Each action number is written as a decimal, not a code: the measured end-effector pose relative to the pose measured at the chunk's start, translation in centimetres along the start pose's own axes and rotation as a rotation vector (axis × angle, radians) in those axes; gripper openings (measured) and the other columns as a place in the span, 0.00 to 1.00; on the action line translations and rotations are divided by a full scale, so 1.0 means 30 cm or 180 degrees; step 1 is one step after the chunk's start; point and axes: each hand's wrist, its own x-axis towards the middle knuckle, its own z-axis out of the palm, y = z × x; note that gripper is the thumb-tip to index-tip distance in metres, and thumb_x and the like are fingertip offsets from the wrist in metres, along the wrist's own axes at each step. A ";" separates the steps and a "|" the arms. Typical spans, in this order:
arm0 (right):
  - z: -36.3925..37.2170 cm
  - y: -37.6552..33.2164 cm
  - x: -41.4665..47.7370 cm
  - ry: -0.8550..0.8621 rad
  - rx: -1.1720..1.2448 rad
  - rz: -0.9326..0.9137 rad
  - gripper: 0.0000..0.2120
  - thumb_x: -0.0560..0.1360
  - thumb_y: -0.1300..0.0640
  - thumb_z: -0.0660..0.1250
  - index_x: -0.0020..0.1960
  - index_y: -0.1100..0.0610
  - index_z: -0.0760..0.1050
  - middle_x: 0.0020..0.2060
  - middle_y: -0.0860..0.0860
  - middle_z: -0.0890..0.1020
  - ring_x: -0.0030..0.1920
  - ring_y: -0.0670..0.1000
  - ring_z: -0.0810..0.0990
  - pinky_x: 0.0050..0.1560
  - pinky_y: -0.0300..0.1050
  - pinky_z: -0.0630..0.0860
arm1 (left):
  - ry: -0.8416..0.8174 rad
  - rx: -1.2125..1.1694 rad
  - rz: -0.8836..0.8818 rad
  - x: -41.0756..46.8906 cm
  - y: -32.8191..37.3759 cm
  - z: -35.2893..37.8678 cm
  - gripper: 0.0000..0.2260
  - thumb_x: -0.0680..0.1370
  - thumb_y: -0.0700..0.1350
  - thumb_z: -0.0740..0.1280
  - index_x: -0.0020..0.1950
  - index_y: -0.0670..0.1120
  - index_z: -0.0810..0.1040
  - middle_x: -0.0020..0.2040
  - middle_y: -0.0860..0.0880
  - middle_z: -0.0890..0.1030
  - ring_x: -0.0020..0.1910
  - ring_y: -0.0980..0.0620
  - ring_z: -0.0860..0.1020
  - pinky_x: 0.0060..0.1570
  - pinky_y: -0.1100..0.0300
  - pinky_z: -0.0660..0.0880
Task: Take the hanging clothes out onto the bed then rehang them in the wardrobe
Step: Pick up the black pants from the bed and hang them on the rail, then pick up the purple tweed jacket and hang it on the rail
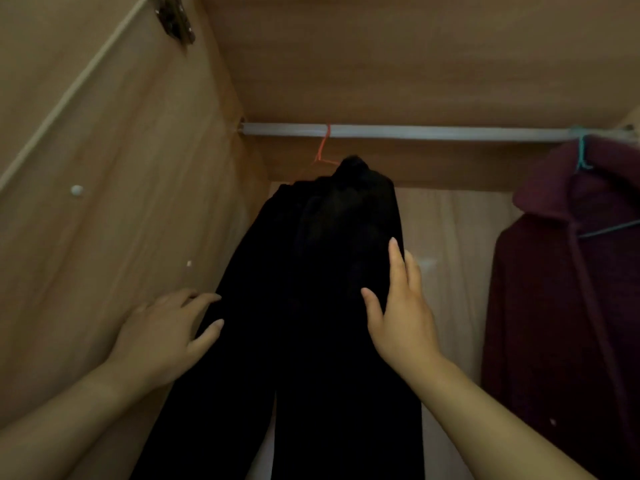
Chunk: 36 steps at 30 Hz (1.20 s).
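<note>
**A:** Where are the black trousers (pixel 311 271) rn?

**B:** Inside the wardrobe (pixel 121 220). They're on an orange hanger (pixel 323 147) w/ its hook over the rail (pixel 433 132), near the rail's left end. Legs drop straight down.

**A:** Hands?

**B:** Left hand (pixel 162 337) is at the trousers' left edge. Fingers loosely spread, tips touching the cloth, not closed round anything. Right hand (pixel 401 317) lies flat against the right side, fingers straight & pointing up, thumb out on the front. No grip there either, just touching.

**A:** Anything else in there?

**B:** Maroon top (pixel 568 306) on a teal hanger (pixel 582 154), far right on the same rail, well apart from the trousers. Wardrobe's wood side wall is just beside the left hand.
</note>
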 end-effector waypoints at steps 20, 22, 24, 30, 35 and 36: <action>-0.226 -0.125 -1.027 -0.1476 0.0468 0.1150 0.33 0.78 0.46 0.56 0.76 0.51 0.44 0.73 0.48 0.58 0.70 0.44 0.60 0.64 0.30 0.57 | -0.1431 -0.1004 0.0152 -0.871 0.438 -0.145 0.27 0.77 0.64 0.50 0.71 0.54 0.67 0.67 0.50 0.72 0.67 0.48 0.68 0.64 0.43 0.68; -0.309 -0.173 -1.117 -0.1678 0.0065 0.1270 0.32 0.78 0.42 0.55 0.76 0.55 0.49 0.74 0.53 0.59 0.72 0.52 0.60 0.68 0.41 0.58 | -0.1595 -0.1243 0.0249 -0.973 0.476 -0.185 0.27 0.77 0.64 0.50 0.71 0.53 0.68 0.66 0.49 0.72 0.67 0.47 0.69 0.63 0.42 0.68; -0.405 -0.229 -1.210 -0.1827 -0.0366 0.1365 0.33 0.77 0.39 0.51 0.75 0.57 0.53 0.73 0.56 0.61 0.72 0.55 0.60 0.70 0.49 0.60 | -0.1743 -0.1301 0.0271 -1.069 0.530 -0.234 0.28 0.76 0.64 0.50 0.70 0.52 0.70 0.66 0.47 0.74 0.67 0.45 0.69 0.63 0.41 0.68; -0.774 -0.402 -1.510 -0.2147 -0.1343 0.1788 0.36 0.74 0.35 0.45 0.73 0.57 0.61 0.71 0.57 0.66 0.70 0.58 0.64 0.65 0.60 0.65 | -0.2336 -0.1915 0.0322 -1.354 0.737 -0.396 0.29 0.74 0.65 0.50 0.69 0.51 0.71 0.64 0.46 0.75 0.65 0.44 0.71 0.61 0.40 0.69; -1.152 -0.592 -1.711 -0.2276 -0.1960 0.2250 0.32 0.75 0.38 0.49 0.70 0.58 0.66 0.68 0.58 0.70 0.66 0.60 0.70 0.64 0.57 0.67 | -0.2792 -0.2568 0.0953 -1.565 0.949 -0.621 0.28 0.74 0.64 0.52 0.68 0.52 0.71 0.65 0.47 0.75 0.65 0.44 0.71 0.62 0.42 0.69; -1.218 -0.634 -1.752 -0.2290 -0.2050 0.2380 0.32 0.75 0.38 0.49 0.69 0.58 0.66 0.68 0.58 0.70 0.65 0.60 0.70 0.63 0.56 0.67 | -0.2828 -0.2718 0.1097 -1.600 0.982 -0.665 0.27 0.74 0.63 0.53 0.67 0.51 0.72 0.64 0.47 0.75 0.64 0.44 0.72 0.62 0.43 0.69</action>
